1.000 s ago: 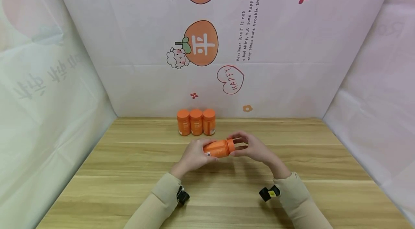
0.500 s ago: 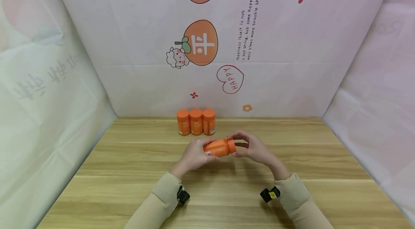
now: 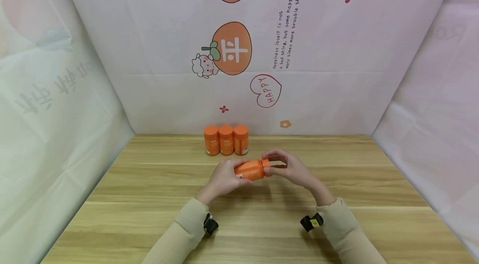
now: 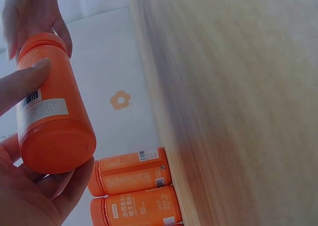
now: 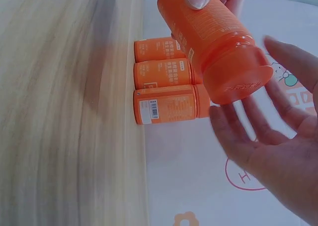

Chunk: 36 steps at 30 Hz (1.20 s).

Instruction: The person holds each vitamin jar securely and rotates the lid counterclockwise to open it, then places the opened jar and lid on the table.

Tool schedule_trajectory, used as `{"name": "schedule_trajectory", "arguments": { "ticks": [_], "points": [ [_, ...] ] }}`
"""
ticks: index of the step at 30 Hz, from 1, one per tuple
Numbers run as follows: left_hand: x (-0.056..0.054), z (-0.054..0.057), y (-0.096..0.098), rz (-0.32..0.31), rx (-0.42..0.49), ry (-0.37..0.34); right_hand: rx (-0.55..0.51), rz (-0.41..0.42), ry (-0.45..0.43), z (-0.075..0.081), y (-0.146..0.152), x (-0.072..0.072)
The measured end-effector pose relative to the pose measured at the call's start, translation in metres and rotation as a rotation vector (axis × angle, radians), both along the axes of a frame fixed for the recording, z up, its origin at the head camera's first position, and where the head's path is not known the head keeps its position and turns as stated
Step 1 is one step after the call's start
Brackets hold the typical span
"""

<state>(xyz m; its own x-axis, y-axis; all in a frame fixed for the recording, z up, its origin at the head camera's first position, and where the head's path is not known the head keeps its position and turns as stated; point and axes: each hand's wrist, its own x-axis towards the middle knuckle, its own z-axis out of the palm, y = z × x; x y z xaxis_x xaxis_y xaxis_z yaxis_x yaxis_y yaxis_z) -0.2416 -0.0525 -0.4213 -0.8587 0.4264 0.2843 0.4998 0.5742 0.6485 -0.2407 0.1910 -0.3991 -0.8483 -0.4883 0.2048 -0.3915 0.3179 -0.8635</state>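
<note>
Above the table, my left hand (image 3: 221, 177) grips an orange plastic bottle (image 3: 250, 170) round its body. The bottle lies nearly sideways, cap to the right. In the left wrist view my thumb (image 4: 30, 79) presses along its side, near a barcode and a pale printed strip, and its round base faces the camera. My right hand (image 3: 293, 169) has thumb and fingertips at the edges of the orange cap (image 5: 241, 74), palm away from it. Raised lettering shows on the cap's top in the right wrist view, and the cap sits on the bottle's neck.
Three matching orange bottles (image 3: 226, 141) stand upright side by side at the back of the wooden table (image 3: 168, 185), close to the printed white backdrop (image 3: 318, 89). White cloth sides flank the table left and right. Both sleeves carry small black wrist cameras (image 3: 311, 222).
My right thumb has come up onto the side of the cap, and the fingers have shifted round it. The left hand and the bottle stay nearly in place.
</note>
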Motion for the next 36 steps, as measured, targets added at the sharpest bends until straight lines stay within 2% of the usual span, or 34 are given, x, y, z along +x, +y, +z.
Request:
{"name": "schedule_trajectory", "arguments": {
  "ticks": [4,10,15,24,36],
  "points": [
    [0.0001,-0.0001,0.0004,0.001,-0.012,0.014,0.068,-0.042,-0.070,0.0036,-0.0026,-0.0017],
    [0.0002,-0.0013,0.0013,-0.005,-0.013,0.033,0.150,-0.055,-0.195,0.0045,-0.0048,-0.0052],
    [-0.0004,-0.0016,0.0012,-0.003,-0.007,0.029,0.194,-0.059,-0.245,0.0067,-0.0052,-0.0049],
    [-0.0004,-0.0012,0.0000,-0.006,-0.008,0.029,0.187,-0.010,-0.283,0.0053,-0.0027,-0.0076],
    [-0.0005,-0.0014,0.0001,-0.024,0.031,-0.022,0.175,0.046,-0.221,0.0065,-0.0007,-0.0043]
  ]
}}
